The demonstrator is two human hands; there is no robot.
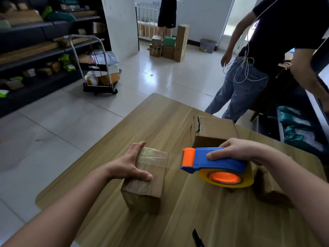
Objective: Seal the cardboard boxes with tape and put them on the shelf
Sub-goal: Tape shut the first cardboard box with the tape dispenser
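The left hand [130,164] is gripping the small box [149,182] near the left edge of the table [160,113] — thumb across its taped top, fingers curling over its far side. The right hand [236,150] is clutching the tape dispenser [213,160] just right of it, in front of an open box [215,129] by the far edge.

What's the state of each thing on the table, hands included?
small box, closed, clear tape over its top, on the table
large box, open, flaps up, one corner torn
tape dispenser, lifted off the table, roll loaded
left hand, grips the small box
right hand, grips the tape dispenser
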